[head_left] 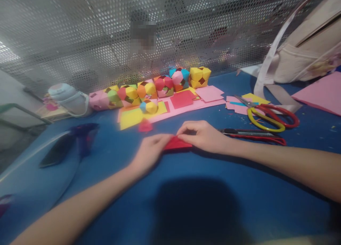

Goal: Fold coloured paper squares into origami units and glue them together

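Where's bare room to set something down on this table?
The widest bare patch of table lies before the red paper, between the forearms, partly shadowed. A smaller one separates the left hand from the blurred dark tool. Crowded: the back, with folded paper shapes and sheets; beyond the right hand, with scissors.

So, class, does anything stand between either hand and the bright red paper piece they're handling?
Nothing visible does: the left hand and right hand both touch the bright red paper piece on the blue tabletop. The metal scissors with yellow and red handles lie off to the right, clear of it.
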Motion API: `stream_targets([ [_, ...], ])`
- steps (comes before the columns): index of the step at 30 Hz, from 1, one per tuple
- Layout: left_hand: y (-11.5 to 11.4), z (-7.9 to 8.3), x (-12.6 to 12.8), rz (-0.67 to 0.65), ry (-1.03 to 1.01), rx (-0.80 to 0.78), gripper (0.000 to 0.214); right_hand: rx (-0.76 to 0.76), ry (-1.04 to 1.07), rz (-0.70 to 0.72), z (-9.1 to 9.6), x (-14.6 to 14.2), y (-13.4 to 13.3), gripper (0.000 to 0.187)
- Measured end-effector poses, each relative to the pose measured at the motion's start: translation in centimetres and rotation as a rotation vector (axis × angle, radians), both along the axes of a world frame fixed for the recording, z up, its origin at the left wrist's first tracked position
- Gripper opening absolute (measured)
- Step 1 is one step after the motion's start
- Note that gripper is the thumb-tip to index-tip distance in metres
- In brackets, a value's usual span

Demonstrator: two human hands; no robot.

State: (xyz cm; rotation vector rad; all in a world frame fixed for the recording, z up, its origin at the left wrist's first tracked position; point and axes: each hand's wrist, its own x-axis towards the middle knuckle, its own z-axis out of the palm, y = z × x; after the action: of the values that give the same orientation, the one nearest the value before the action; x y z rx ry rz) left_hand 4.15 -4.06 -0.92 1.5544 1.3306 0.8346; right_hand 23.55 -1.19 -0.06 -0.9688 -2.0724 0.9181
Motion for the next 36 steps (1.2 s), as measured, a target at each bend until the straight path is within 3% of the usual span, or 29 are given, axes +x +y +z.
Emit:
stream_targets([
  [9, -0.2, 1.2, 0.3, 0.025, 0.202, 0.131, 0.032, -0.108, 0.001, -0.023, 0.6, -0.2, -0.3, 0.011],
  [14, 0.2, 1.0, -0.3, -0.02, 0.119, 0.039, 0.03, -0.161, 0.002, -0.025, 0.8, -0.2, -0.3, 0.012],
  [18, 0.4, 0.7, -0.5, -0.077, -0.038, -0.023, 0.032, -0.156, -0.001, -0.021, 0.8, -0.1, -0.2, 0.012],
  [24, 0.4, 1.1, -0.1, -0.083, 0.156, -0.017, 0.032, -0.094, -0.015, 0.027, 0.8, -0.1, -0.2, 0.013],
  [36, 0.0, 1.0, -0.2, -0.119, 0.202, 0.038, 0.032, 0.002, -0.107, 0.129, 1.0, 0.3, 0.2, 0.016],
])
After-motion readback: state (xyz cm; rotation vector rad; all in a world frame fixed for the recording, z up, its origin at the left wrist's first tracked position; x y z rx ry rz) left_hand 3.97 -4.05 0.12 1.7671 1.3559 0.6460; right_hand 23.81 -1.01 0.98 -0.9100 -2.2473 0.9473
